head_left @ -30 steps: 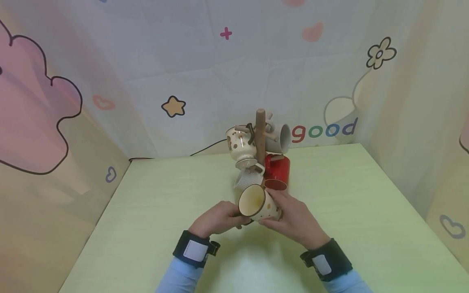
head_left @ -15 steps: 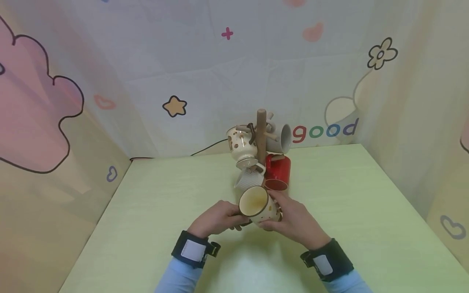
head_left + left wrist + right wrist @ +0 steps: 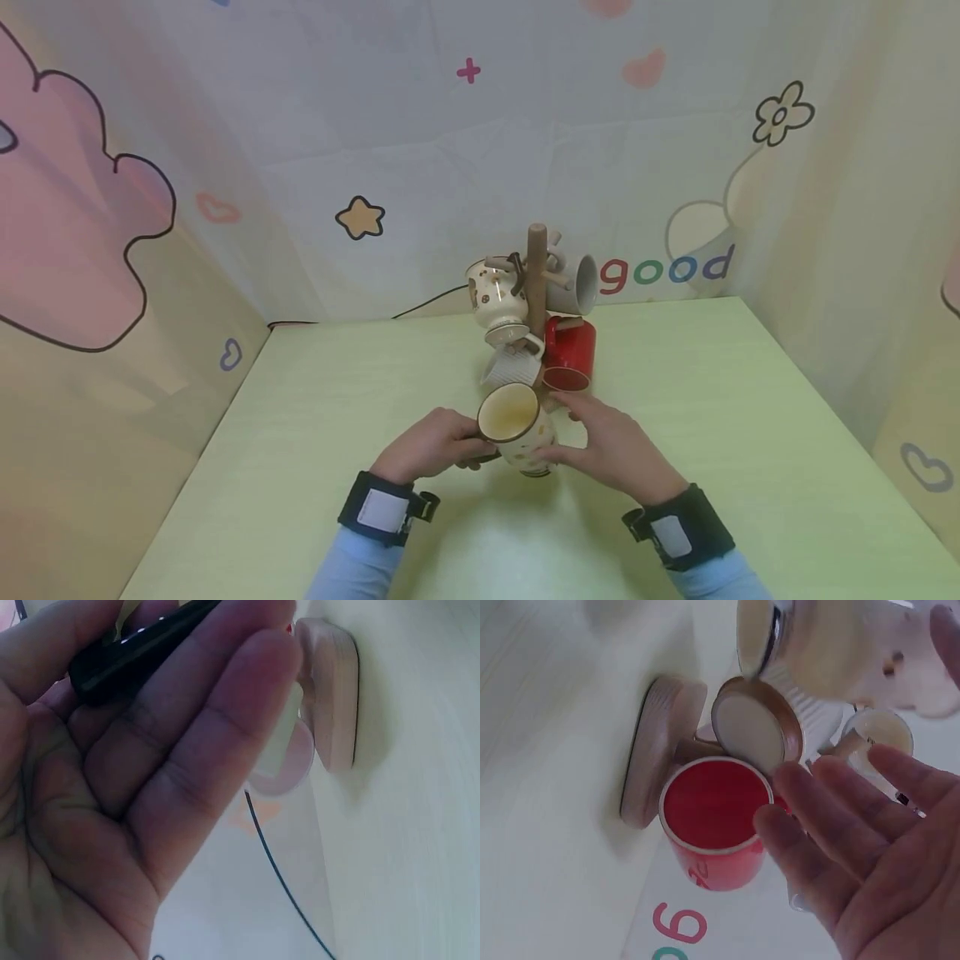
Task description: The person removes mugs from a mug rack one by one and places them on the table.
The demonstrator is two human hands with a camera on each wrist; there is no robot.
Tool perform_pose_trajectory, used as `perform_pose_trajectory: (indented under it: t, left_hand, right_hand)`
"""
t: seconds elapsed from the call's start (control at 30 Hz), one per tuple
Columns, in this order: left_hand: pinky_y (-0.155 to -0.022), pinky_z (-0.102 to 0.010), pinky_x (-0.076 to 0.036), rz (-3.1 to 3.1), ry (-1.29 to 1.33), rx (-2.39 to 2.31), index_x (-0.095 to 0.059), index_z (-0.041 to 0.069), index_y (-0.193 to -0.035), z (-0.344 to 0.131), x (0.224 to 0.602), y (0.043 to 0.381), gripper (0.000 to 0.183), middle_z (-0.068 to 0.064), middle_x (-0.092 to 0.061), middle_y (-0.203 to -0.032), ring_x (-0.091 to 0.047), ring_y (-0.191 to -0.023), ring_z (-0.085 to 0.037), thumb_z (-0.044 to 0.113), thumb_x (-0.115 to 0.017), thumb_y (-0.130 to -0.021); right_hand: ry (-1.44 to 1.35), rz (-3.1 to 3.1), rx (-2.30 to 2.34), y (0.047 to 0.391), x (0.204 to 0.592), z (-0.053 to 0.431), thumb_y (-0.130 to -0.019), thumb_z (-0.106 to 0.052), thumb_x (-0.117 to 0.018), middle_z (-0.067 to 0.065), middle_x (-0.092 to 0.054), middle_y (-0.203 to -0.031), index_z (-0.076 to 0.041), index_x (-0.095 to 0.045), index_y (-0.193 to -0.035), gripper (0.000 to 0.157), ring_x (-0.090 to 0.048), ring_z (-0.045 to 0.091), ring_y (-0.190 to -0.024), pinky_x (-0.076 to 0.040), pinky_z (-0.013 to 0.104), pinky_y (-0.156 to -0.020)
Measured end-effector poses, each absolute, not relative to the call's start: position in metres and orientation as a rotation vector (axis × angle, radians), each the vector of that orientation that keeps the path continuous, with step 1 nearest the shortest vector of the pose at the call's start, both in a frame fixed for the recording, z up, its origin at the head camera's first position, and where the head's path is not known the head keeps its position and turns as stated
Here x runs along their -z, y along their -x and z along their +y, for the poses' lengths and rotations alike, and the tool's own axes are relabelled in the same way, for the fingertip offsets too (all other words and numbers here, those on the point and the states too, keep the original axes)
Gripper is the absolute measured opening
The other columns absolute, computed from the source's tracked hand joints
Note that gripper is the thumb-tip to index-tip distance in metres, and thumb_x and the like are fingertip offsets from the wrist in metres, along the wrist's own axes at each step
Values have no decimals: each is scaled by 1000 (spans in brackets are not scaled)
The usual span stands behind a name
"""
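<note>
A cream mug (image 3: 525,450) with brown spots and a dark rim is held in front of the wooden mug tree (image 3: 537,275), its mouth tipped up and leftward. My left hand (image 3: 431,446) pinches its dark handle (image 3: 142,656) between thumb and fingers. On the mug's other side, my right hand (image 3: 618,446) has its fingers spread and nearly straight. Its thumb overlaps the mug in the head view; whether they touch I cannot tell. Just beyond the right fingers hangs a red mug (image 3: 727,866), mouth downward in the head view.
Another spotted cream mug (image 3: 498,292), a ribbed white mug (image 3: 512,367) and a grey-white mug (image 3: 573,283) also hang on the tree. Its wooden base (image 3: 337,694) stands on the pale green table (image 3: 360,383). A printed curtain (image 3: 420,150) rises behind, with a thin dark cable (image 3: 427,302) along it.
The held mug has shifted slightly left and tilted more upright along with my left hand. My right fingers have spread away from its base and side.
</note>
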State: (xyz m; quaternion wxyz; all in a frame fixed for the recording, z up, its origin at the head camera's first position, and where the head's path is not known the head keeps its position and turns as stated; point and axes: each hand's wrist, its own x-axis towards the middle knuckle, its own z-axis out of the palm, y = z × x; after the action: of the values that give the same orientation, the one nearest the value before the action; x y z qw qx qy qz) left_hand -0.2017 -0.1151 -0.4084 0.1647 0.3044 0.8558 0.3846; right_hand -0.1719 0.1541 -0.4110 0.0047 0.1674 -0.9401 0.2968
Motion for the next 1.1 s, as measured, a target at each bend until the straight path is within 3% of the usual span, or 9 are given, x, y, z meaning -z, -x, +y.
perform_pose_trajectory:
  t: [0.1, 0.33, 0.47, 0.67, 1.1]
  left_hand:
    - [-65, -45, -56, 2450, -836, -1088, -73, 5, -90, -122, 408, 202, 16, -6, -70, -77, -69, -73, -30, 17, -64, -97]
    - [-59, -33, -53, 2548, -757, -1026, -71, 6, -85, -143, 408, 203, 19, -3, -67, -74, -68, -71, -28, 20, -65, -97]
    - [-61, -37, -54, 2600, -685, -1009, -71, 5, -87, -156, 407, 203, 17, -5, -67, -75, -67, -69, -24, 18, -65, -97]
    - [-55, -30, -48, 2731, -543, -914, -71, 7, -87, -174, 405, 205, 16, 0, -65, -71, -64, -65, -19, 19, -66, -95]
    - [-53, -30, -40, 2942, -202, -808, -71, 3, -88, -210, 402, 211, 15, -5, -64, -70, -60, -59, -17, 16, -65, -94]
  right_hand:
    - [-487, -2986, -859, 172, 409, 161, -80, -62, -73, 14, -56, -138, -10, -50, -144, 85, -56, 35, -122, -47, 56, -95]
    - [-402, -3105, -733, 175, 409, 175, -85, -57, -71, 18, -54, -139, -11, -53, -143, 76, -52, 39, -126, -45, 60, -96]
    - [-344, -3168, -660, 176, 409, 182, -83, -60, -70, 22, -56, -135, -5, -55, -139, 80, -54, 41, -122, -46, 59, -94]
    - [-299, -3195, -577, 175, 413, 188, -83, -56, -73, 27, -57, -130, 2, -55, -135, 80, -54, 44, -119, -47, 58, -93]
    - [-220, -3243, -558, 180, 420, 199, -82, -59, -72, 32, -54, -132, 6, -49, -139, 90, -51, 48, -122, -44, 61, -95]
